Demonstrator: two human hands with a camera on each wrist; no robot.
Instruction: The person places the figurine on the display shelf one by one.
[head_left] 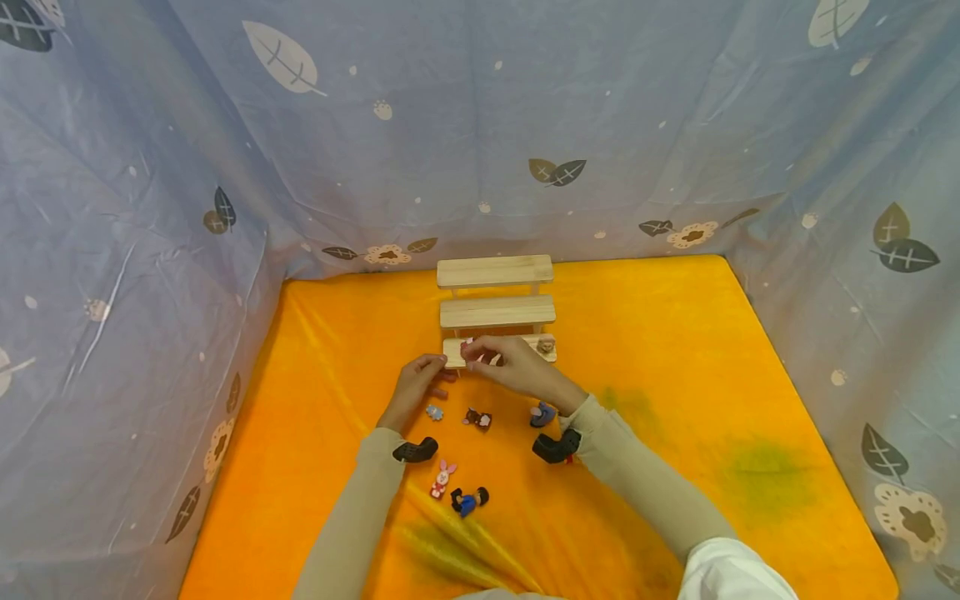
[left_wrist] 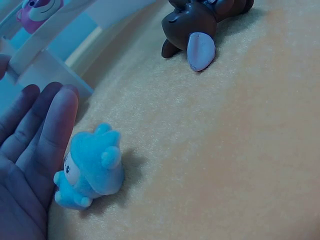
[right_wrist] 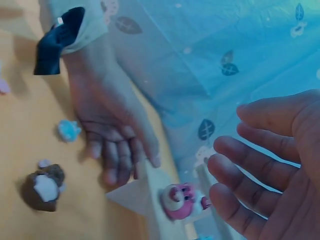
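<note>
A small pink bear figurine (right_wrist: 179, 202) stands on the lowest step of a wooden three-tier stand (head_left: 498, 312). My right hand (head_left: 517, 364) hovers over that step; in the right wrist view its fingers (right_wrist: 245, 172) are loosely bent, apart from the bear, with nothing between them. At the step's left end, my left hand (head_left: 420, 385) touches the wood with its thumb, the other fingers stretched out below. Close to those fingers sits a light blue plush-like figurine (left_wrist: 92, 167). A brown figurine (head_left: 546, 345) is at the step's right end.
On the yellow cloth (head_left: 637, 333) lie a brown figurine with a pale ear (head_left: 477, 418), a blue-clothed one (head_left: 542, 414), a pink rabbit (head_left: 442, 479) and a dark-haired figure in blue (head_left: 469, 502). Patterned grey-blue curtains (head_left: 480, 125) enclose the back and sides.
</note>
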